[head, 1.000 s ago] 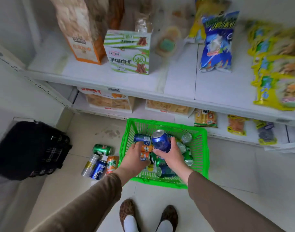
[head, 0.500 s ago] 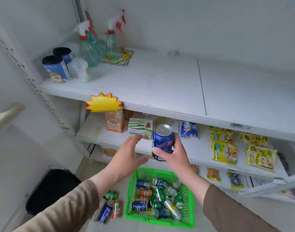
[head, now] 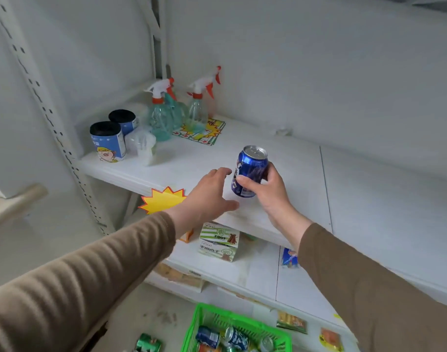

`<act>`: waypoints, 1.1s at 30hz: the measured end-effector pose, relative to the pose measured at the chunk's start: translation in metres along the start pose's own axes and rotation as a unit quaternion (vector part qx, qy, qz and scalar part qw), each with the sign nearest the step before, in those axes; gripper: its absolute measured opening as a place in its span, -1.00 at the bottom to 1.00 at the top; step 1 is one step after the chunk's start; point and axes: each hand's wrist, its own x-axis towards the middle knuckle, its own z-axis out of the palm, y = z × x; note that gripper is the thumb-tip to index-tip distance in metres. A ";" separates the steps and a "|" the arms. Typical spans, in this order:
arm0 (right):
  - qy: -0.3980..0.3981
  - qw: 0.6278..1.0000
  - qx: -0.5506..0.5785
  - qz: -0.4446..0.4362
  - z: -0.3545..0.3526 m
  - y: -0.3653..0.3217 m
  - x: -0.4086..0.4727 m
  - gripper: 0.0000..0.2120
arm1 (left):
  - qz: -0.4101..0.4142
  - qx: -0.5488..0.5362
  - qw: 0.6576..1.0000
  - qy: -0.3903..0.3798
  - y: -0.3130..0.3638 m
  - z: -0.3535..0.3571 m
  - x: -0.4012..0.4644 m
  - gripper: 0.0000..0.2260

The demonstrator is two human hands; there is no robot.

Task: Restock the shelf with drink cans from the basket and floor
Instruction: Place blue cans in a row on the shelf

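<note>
Gripping a blue can (head: 250,171), the right hand (head: 269,191) has thumb and fingers curled round the can's lower half; the can is upright, tilted slightly, over the white shelf (head: 306,174) near its front edge. Can't tell if the base touches the shelf.

Left hand (head: 208,194) is released, fingers straight and spread a little, holding nothing, reaching over the shelf's front edge just left of the can. Fingertips are near the can but apart from it. Both sleeves are brown.

Counts on that shelf, back-left: 2 spray bottles (head: 164,115) w/ white-and-red triggers, 2 dark-topped rolls in blue labels (head: 108,142), 1 clear plastic cup (head: 142,146), and 1 small stack of printed cards (head: 204,132) under and beside the bottles. 1 yellow starburst tag (head: 162,200) hangs on the shelf's front edge, left of the left wrist.

Next shelf down: 1 green-and-white striped box (head: 219,242) and 1 blue snack bag, partly hidden by the right sleeve.

At the bottom, a green basket (head: 192,329) sits on the floor, only partly in frame, w/ approx 3 or 4 cans (head: 236,337) visible in it; exact count can't be told. 1 green can (head: 148,342) lies on the floor left of the basket.
</note>
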 end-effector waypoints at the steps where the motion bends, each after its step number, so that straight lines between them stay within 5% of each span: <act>1: -0.003 1.000 -0.003 0.001 0.001 0.005 0.017 -0.48 | -0.008 0.007 1.000 0.000 -0.004 0.000 0.015 -0.23; 21: -0.062 0.990 -0.115 -0.043 -0.005 0.056 0.237 -0.42 | 0.004 0.047 0.997 0.056 -0.067 0.006 0.211 -0.31; 28: -0.002 0.996 -0.085 -0.011 0.014 0.069 0.256 -0.07 | 0.026 0.070 0.995 0.065 -0.068 0.009 0.251 -0.43; 33: 0.107 0.988 -0.110 -0.008 0.039 0.074 0.268 -0.34 | 0.038 0.081 0.994 0.067 -0.068 0.015 0.268 -0.51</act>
